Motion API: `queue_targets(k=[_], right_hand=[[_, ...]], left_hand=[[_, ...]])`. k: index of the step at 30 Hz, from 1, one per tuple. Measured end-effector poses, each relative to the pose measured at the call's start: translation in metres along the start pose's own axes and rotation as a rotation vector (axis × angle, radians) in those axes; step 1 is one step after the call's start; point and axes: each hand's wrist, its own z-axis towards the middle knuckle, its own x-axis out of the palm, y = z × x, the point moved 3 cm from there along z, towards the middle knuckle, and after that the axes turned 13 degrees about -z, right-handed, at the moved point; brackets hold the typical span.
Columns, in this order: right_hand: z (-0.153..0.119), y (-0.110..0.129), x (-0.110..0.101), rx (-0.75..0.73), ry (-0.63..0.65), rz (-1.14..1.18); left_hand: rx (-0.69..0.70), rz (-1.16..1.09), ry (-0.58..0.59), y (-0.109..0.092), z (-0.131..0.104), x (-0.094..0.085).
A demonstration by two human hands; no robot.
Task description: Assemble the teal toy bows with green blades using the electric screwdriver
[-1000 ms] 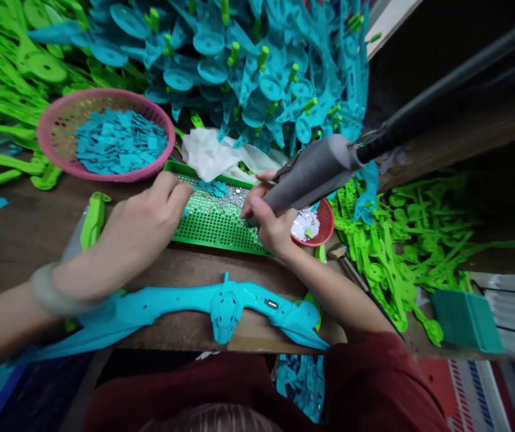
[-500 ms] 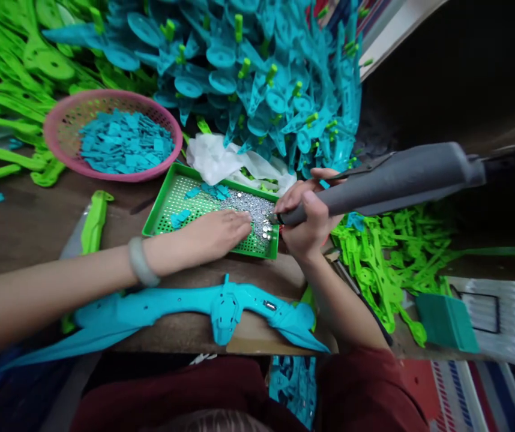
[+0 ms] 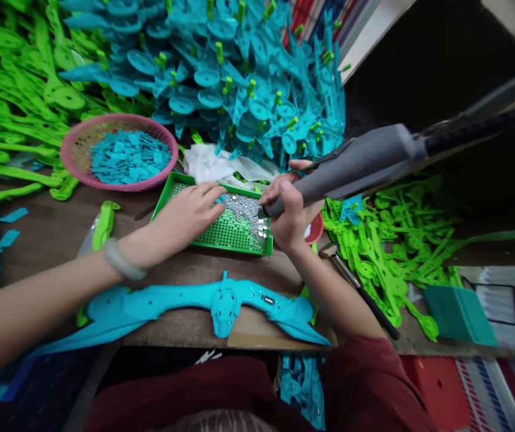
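My right hand is wrapped round a grey electric screwdriver, whose tip end points down left at the tray's right side. My left hand reaches over the green perforated tray, fingers bent down and thumb apart, beside small blue plastic pieces. What lies under its fingers is hidden. Small silver metal parts are heaped in the tray. A blue bow-shaped plastic toy part lies across the table's front, in front of both hands.
A pink basket holds many blue pieces. Blue parts are stacked behind, with green parts at left and more green parts at right. A hammer and a red bowl are by my right forearm. A green-handled knife lies left.
My left hand has drawn back left from the silver parts to the blue pieces, its fingers now bent. The screwdriver stays in my right hand near the tray; the view has shifted slightly.
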Motion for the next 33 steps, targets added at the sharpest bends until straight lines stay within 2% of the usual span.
queue_targets(k=[2,6,9,12,16,18,20,23,26,29,33], right_hand=[[-0.007,-0.008,-0.002,0.027,0.032,-0.03],[-0.021,-0.025,0.002,0.084,0.12,-0.053],[-0.022,-0.032,0.005,0.088,0.128,-0.048],[-0.015,-0.029,0.001,0.073,0.06,-0.052],[-0.005,-0.012,-0.014,0.003,-0.03,-0.03],[-0.004,-0.005,-0.021,-0.012,-0.036,-0.053],[-0.006,-0.003,-0.027,0.002,-0.031,-0.108],[-0.013,-0.008,-0.027,0.05,0.0,-0.15],[-0.021,-0.02,-0.018,0.094,0.066,-0.091],[-0.028,-0.031,-0.009,0.152,0.124,-0.088],[-0.031,-0.037,-0.006,0.18,0.156,-0.106]], left_hand=[[-0.087,-0.073,-0.05,-0.019,-0.027,-0.012],[0.027,-0.336,-0.094,-0.071,-0.076,-0.014],[0.118,-0.347,-0.098,-0.09,-0.082,-0.003],[0.243,-0.308,-0.067,-0.088,-0.056,0.016],[0.162,-0.317,0.056,-0.051,-0.012,0.044],[0.164,-0.28,0.092,-0.032,-0.002,0.047],[0.19,-0.202,0.071,-0.021,-0.003,0.039],[0.089,-0.072,0.036,-0.022,-0.015,0.017],[0.051,-0.143,-0.014,-0.048,-0.043,0.002],[0.018,-0.375,-0.027,-0.073,-0.08,0.007],[-0.073,-0.523,0.059,-0.08,-0.116,0.021]])
